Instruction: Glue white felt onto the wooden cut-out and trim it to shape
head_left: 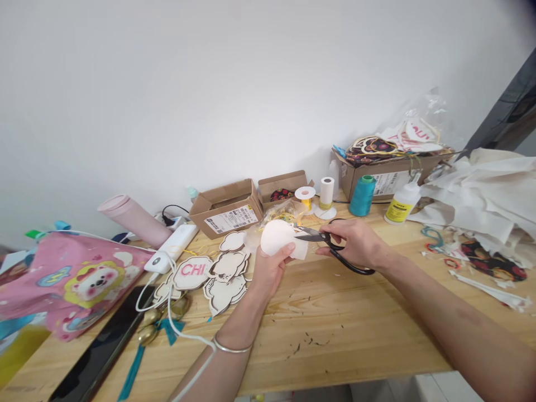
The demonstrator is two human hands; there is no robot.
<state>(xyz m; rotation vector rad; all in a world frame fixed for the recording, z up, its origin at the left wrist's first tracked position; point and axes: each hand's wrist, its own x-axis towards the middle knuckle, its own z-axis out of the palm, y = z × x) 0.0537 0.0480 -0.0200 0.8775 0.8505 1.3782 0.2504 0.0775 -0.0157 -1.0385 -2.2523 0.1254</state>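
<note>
My left hand point(274, 263) is closed on a white fabric piece point(277, 237), with the thumb on its near face. The piece has a rounded left side and a loose flap at the right. My right hand point(355, 241) grips black-handled scissors point(312, 235), fingers in the loops. Their blades are parted and lie at the right side of the fabric. Left of my left hand, several white scalloped patches point(226, 287) lie in a pile, beside one lettered "CHI" point(192, 272) in pink.
Cardboard boxes point(226, 209), thread spools point(362, 195) and a glue bottle point(402, 201) stand along the wall. White fabric scraps point(481, 187) heap at the right. A pink bag point(79, 279), a black phone point(100, 346) and a white cable point(184, 329) lie at the left.
</note>
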